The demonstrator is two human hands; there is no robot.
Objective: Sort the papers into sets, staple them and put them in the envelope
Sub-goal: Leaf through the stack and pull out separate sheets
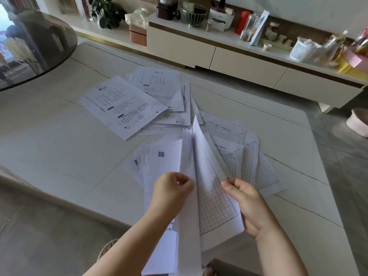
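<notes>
I hold a stack of white sheets [187, 226] upright above the near edge of the table [49, 148]. My left hand [172, 193] grips the left part of the stack, whose front shows small QR codes. My right hand [246, 202] pinches the edge of a grid-ruled sheet [215, 198] and spreads it away from the rest. Printed text pages [121, 105] lie fanned out at the table's middle. More grid and table sheets [251, 162] lie spread to the right. No stapler or envelope shows.
A round glass tabletop [35, 42] overhangs the far left. A low white cabinet [229, 56] behind the table carries a plant, bowl, jars, a red bottle and a white basket [302, 50]. A pink bowl [358, 122] sits on the floor at right.
</notes>
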